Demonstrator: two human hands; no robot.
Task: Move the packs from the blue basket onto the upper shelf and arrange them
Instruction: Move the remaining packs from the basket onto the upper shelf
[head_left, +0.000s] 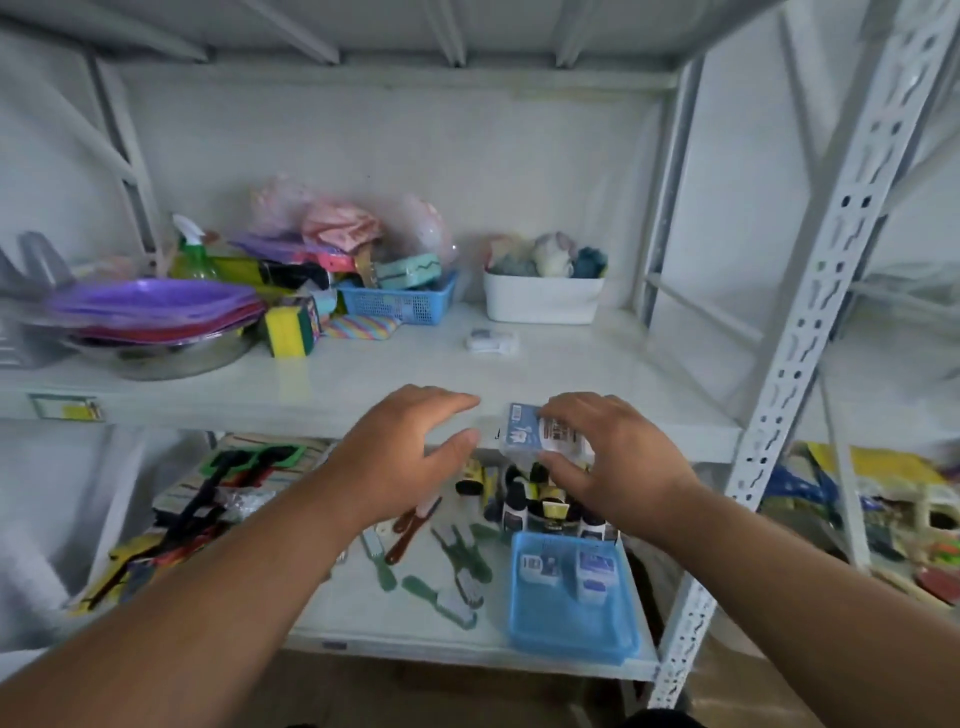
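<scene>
A small blue and white pack (540, 432) in clear wrapping is held in the right hand (608, 457) at the front edge of the upper shelf (415, 369), tilted with its printed face up. Farther back on that white shelf lies another small white pack (491, 340), flat and alone, just in front of the white tub. The blue basket (566, 618), a shallow see-through tray, sits at the front right of the lower shelf with two more packs (540, 567) (596, 570) standing side by side near its back wall.
</scene>
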